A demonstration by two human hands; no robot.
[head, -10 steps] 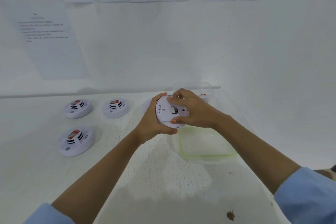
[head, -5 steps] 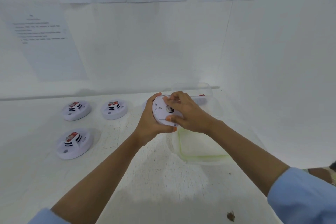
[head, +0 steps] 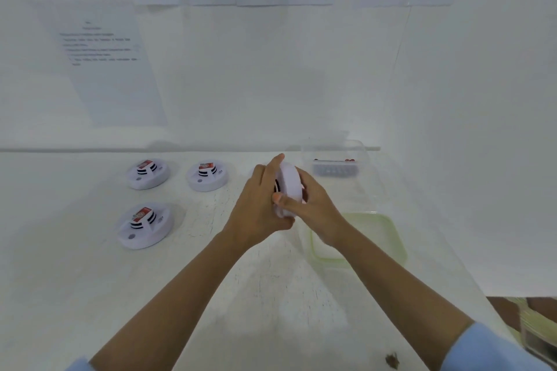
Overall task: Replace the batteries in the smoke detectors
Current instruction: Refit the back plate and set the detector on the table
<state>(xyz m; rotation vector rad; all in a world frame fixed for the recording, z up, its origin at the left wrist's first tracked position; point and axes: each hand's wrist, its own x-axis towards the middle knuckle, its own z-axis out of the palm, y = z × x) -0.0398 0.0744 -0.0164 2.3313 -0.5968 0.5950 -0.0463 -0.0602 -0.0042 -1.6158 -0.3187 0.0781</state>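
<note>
A white round smoke detector (head: pixel 290 187) is held on edge above the table, its rim toward me. My left hand (head: pixel 259 208) grips it from the left, fingers curled round its face side. My right hand (head: pixel 313 205) grips it from the right, thumb on the rim. Three more white detectors with red labels lie on the table: two at the back, one (head: pixel 147 174) left of the other (head: pixel 207 176), and a third nearer me (head: pixel 144 226).
A clear plastic box (head: pixel 334 164) holding batteries stands at the back right. A clear lid with a green rim (head: pixel 388 238) lies under my right forearm. Walls close off the back and right; papers hang on them. A small brown speck (head: pixel 391 360) lies on the near table.
Both hands have turned the held detector from showing its back face to standing edge-on. The hands stayed in about the same place; the other detectors have not moved.
</note>
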